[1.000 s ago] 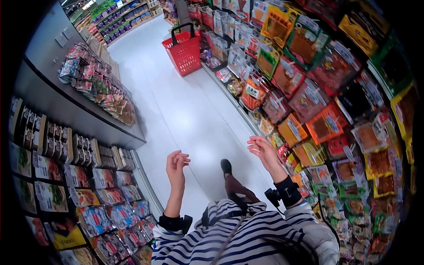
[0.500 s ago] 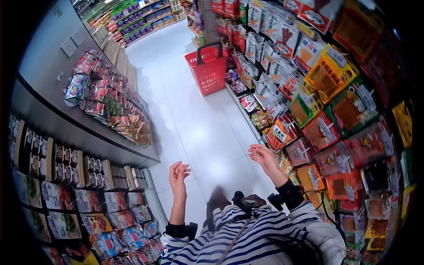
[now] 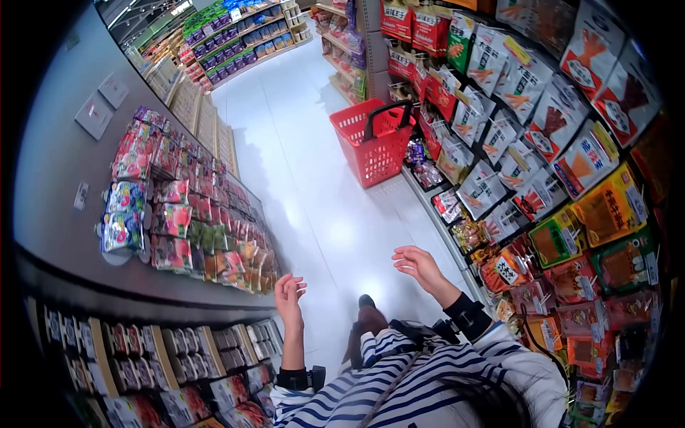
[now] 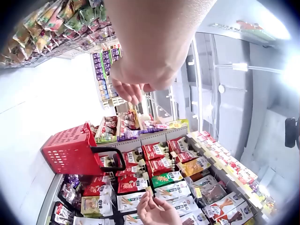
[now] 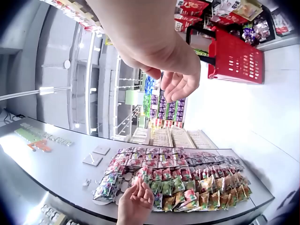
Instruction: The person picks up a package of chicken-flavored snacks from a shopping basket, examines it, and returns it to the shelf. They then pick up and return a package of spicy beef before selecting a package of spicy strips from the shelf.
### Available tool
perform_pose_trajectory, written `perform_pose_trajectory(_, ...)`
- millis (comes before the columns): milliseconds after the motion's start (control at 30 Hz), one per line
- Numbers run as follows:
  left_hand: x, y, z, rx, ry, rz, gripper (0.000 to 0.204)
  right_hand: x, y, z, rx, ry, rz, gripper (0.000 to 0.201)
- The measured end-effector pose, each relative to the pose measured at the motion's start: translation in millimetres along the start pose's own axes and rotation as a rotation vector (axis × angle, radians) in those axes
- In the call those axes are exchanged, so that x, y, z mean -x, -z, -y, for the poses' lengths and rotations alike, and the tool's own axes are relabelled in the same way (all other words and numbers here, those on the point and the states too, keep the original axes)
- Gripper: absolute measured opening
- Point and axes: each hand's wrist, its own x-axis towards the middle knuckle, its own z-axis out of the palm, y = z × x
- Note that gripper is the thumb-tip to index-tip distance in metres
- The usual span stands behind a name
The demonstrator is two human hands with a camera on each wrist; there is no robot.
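Note:
My left hand (image 3: 290,301) is held out above the floor, its fingers loosely bent and nothing in them. Level with it on the other side, my right hand (image 3: 419,271) is likewise empty, fingers relaxed. The two hands are well apart from each other. Ahead of them, a red plastic shopping basket (image 3: 384,161) with a black handle (image 3: 369,127) stands on the floor against the right-hand shelf. Neither hand touches it. In the right wrist view the basket (image 5: 240,57) shows beyond the right hand (image 5: 180,84).
Packaged snacks (image 3: 549,114) hang in rows along the right. On the left, a grey panel (image 3: 57,157) carries hanging pouches (image 3: 193,214), with shelves of small packs (image 3: 178,353) below it. The pale tiled floor (image 3: 285,171) runs between them toward far shelves (image 3: 239,43).
The basket and left pouch display appear nearer as the person walks up the aisle. The head view has swung, shifting the basket rightward. Both hands stay empty and similarly held.

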Motion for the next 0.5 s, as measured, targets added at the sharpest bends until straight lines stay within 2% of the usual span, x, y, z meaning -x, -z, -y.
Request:
perform_pose_trajectory(167, -100, -9, -17, 0.015, 0.053, 0.079, 0.025, -80, -64, 36, 0.028, 0.052, 0.046, 0.021)
perform_pose_trajectory(300, -163, -23, -20, 0.008, 0.066, 0.142, 0.024, -150, -77, 50, 0.037, 0.039, 0.001, 0.021)
perform_pose_trajectory(500, -260, -46, -18, 0.009, 0.072, 0.133, 0.023, -261, -81, 77, 0.048, 0.040, 0.006, 0.022)
